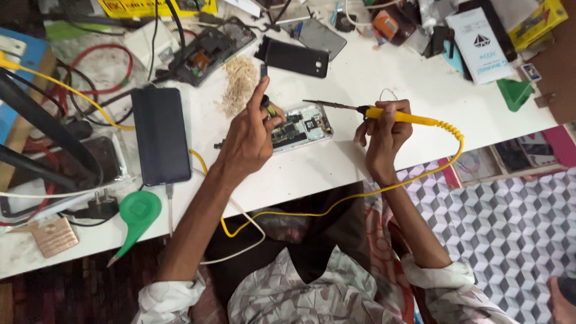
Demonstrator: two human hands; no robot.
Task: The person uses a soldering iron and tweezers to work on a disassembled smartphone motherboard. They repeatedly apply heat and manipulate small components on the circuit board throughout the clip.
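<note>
Head view, white desk (pixel 360 162).

Right hand (pixel 384 135): fingers wrapped tight around the yellow handle of a soldering iron (pixel 372 112). The iron's dark metal tip points toward the left hand and sits above the upper edge of the opened phone (pixel 300 128); contact with the phone is not evident. A coiled yellow cord (pixel 420 174) runs from the handle end, off the desk edge and down toward the person's lap.

Left hand (pixel 249 138): rests on the near end of the opened phone, fingers pinched on a small dark item with a yellow-green band, possibly a tool or a solder piece; the view is too poor to tell which.

Opened phone: lies flat on the desk between the two hands, back removed, circuit board exposed.

Around the opened phone: black back cover (pixel 297 58) beyond it; pale heap of fibrous material (pixel 240 84) beyond the left hand; large dark phone (pixel 161 135), face down, well beyond the left hand; green plastic opening tool (pixel 137 213) nearer the desk edge.
</note>
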